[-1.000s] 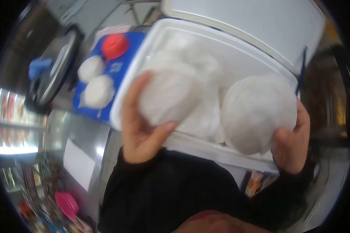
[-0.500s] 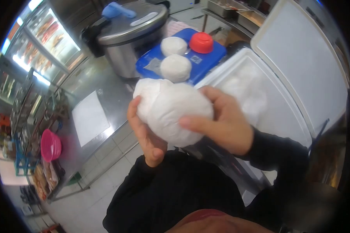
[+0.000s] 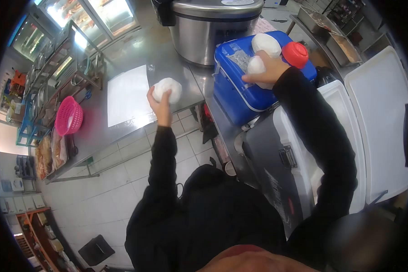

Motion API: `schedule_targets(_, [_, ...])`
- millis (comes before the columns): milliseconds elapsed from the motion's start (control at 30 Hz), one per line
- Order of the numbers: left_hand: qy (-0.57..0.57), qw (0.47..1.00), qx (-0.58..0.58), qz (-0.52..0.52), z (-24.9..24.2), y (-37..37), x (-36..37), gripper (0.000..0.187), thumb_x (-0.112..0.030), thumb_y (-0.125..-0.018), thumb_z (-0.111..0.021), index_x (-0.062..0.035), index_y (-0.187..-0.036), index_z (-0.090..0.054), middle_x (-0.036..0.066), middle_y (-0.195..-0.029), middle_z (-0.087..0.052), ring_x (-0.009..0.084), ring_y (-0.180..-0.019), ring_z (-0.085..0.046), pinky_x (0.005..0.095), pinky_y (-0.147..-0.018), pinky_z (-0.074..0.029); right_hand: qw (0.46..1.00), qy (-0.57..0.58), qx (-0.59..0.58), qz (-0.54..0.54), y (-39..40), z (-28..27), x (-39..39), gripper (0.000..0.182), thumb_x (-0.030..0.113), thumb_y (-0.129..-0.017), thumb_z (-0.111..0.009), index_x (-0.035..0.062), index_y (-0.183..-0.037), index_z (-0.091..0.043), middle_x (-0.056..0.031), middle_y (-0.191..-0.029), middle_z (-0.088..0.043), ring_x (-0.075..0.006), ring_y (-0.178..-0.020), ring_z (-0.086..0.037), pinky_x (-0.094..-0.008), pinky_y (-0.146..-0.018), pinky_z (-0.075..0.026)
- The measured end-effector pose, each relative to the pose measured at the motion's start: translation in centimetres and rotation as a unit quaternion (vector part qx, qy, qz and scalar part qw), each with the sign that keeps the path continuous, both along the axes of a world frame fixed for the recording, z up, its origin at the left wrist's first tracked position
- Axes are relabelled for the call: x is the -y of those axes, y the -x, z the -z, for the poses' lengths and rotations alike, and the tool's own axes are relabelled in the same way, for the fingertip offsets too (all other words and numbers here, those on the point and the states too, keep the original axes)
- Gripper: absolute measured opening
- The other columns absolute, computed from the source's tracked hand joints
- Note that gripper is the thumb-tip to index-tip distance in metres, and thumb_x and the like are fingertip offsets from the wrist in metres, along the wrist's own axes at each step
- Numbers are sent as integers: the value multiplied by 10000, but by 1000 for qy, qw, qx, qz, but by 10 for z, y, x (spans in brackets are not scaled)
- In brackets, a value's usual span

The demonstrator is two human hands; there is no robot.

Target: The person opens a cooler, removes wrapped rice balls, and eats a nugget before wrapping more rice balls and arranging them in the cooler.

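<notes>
A round white bundle (image 3: 168, 89) is gripped in my left hand (image 3: 161, 106), above the steel counter (image 3: 131, 59) beside a flat white sheet (image 3: 128, 97). My right hand (image 3: 273, 70) is closed round a second white bundle (image 3: 256, 66) on the lid of the blue cooler (image 3: 240, 97). Just behind it on the same lid sits another white bundle (image 3: 266, 44). A red bowl (image 3: 295, 55) stands to the right of these, near my right wrist.
A large steel pot (image 3: 199, 38) stands behind the blue cooler. At the right is a grey cooler (image 3: 269, 152) with its white lid (image 3: 381, 127) raised. A pink basket (image 3: 69, 116) rests on the counter's left part.
My hands have moved apart, the left toward the counter with one bundle, the right onto a bundle on the blue cooler. The view has shifted, showing more floor and the grey cooler's side.
</notes>
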State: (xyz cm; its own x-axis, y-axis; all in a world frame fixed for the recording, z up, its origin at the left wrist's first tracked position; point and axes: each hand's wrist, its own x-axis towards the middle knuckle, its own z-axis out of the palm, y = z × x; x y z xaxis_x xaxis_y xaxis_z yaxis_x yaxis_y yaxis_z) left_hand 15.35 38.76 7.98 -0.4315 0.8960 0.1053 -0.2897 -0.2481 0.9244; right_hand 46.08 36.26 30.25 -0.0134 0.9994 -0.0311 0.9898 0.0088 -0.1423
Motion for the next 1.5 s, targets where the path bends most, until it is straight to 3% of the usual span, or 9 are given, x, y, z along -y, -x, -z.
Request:
schedule_targets(133, [58, 994, -79, 45, 75, 40, -56, 664, -157, -668, -720, 2, -1222, -391, 158, -1139, -472, 253, -1060, -468, 328, -901, -388, 999, 29, -28, -30, -1, 4, -9, 899, 506, -464, -777, 73, -1195, -481, -218, -1100, -569, -337, -1029, -556, -374, -873, -431])
schedule_targets(467, [61, 857, -502, -95, 91, 57, -64, 615, -359, -698, -695, -96, -1214, -488, 325, -1235, -354, 446, -1198, -274, 492, -998, -245, 959, 87, -162, -214, 139, -24, -59, 692, 449, -453, -774, 55, -997, -610, -162, -971, -628, -295, -879, -614, -341, -781, -482])
schedule_targets(633, [75, 797, -573, -173, 97, 53, -62, 621, -468, -762, -605, -137, -1268, -465, 395, -1340, -166, 493, -1267, -158, 532, -1030, -173, 966, 252, -18, -57, 215, 98, -142, 512, 398, -529, -760, 140, -964, -682, -107, -1003, -650, -255, -956, -614, -399, -831, -480])
schedule_targets(767, [75, 765, -616, -170, 96, 54, -64, 618, -496, -812, -518, -153, -1316, -415, 364, -1363, -175, 479, -1271, -182, 528, -1040, -166, 979, -53, -103, 167, 230, 252, -112, 221, 272, -832, -494, 194, -935, -673, -140, -1116, -542, -330, -1026, -510, -432, -777, -459])
schedule_targets(833, [88, 756, -626, -169, 97, 55, -63, 627, -492, -831, -488, -141, -1340, -383, 359, -1364, -180, 469, -1271, -197, 519, -1041, -173, 987, -5, -142, 75, 219, 282, -94, 366, 264, -768, -599, 203, -1124, -536, -170, -1232, -409, -352, -1101, -421, -499, -800, -436])
schedule_targets(867, [96, 749, -633, -171, 95, 53, -62, 634, -475, -840, -484, -115, -1348, -367, 353, -1368, -174, 464, -1273, -195, 516, -1043, -173, 985, 23, -162, 52, 215, 268, -83, 594, 257, -675, -687, 212, -1218, -452, -209, -1275, -345, -383, -1180, -341, -536, -902, -367])
schedule_targets(1100, [84, 773, -602, -183, 88, 49, -58, 661, -483, -836, -498, -111, -1360, -341, 345, -1364, -175, 463, -1271, -182, 524, -1041, -161, 848, -451, -263, 96, 164, 83, -75, 715, 266, -628, -714, 126, -1258, -408, -251, -1248, -327, -440, -1181, -285, -557, -944, -289])
schedule_targets(1300, [81, 763, -622, -156, 93, 50, -61, 765, -493, -796, -535, -105, -1395, -259, 329, -1390, -136, 455, -1288, -160, 540, -1044, -145, 838, -313, -128, 429, 66, 11, -62, 680, 321, -629, -746, 205, -1220, -429, -248, -1276, -345, -435, -1116, -358, -524, -877, -360])
schedule_targets(1500, [55, 799, -586, -123, 84, 53, -56, 864, -479, -701, -636, -105, -1387, -267, 334, -1394, -102, 467, -1291, -116, 541, -1042, -123, 857, -175, -71, 480, 47, 32, -84, 517, 286, -699, -664, 211, -1176, -479, -269, -1242, -364, -442, -1074, -413, -494, -868, -384])
